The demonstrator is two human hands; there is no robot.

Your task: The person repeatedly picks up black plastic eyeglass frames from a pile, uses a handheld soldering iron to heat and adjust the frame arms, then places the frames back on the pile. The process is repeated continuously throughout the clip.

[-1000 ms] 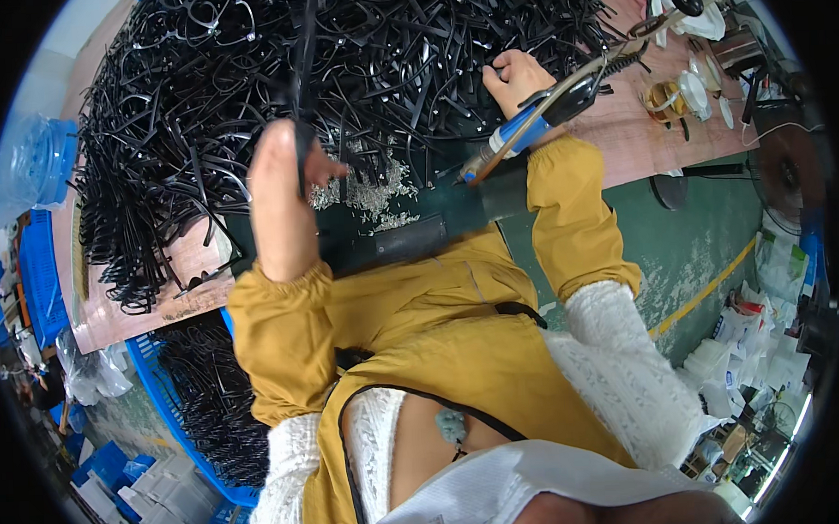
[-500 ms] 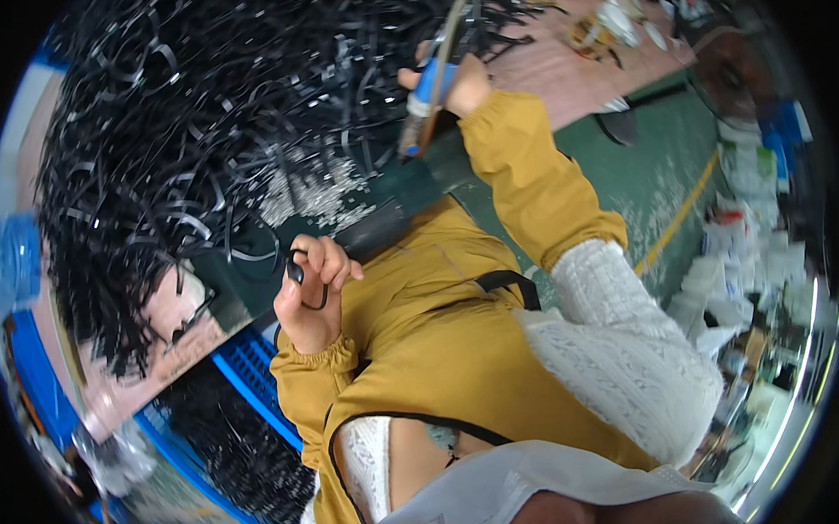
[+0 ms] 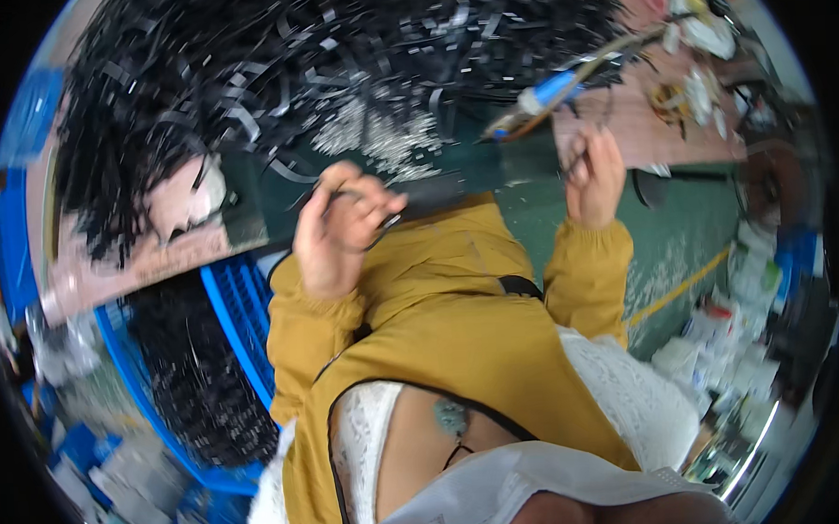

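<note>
My left hand (image 3: 337,235) is raised in front of my apron with fingers bent round a thin black strap (image 3: 389,224), part of which loops out below the fingertips. My right hand (image 3: 594,177) is above the right part of the bench edge, fingers blurred but apart, with no tool in it. Just beyond it lies a blue and silver hand tool (image 3: 552,91) with a hose or cord, its tip pointing left. Near my left hand, a scatter of small silvery metal pieces (image 3: 378,139) lies on the dark work surface. A big heap of black straps (image 3: 247,74) spreads behind them.
The pink bench top (image 3: 143,272) shows at the left front. Below it stands a blue plastic basket (image 3: 237,328) holding black straps. Tape and wrappers (image 3: 700,95) lie at the right end of the bench. White bags and papers (image 3: 736,343) are piled at the far right.
My right hand has let go of the hand tool and drawn back toward me; the tool now lies apart from it. My left hand still holds the strap. The whole view has turned.
</note>
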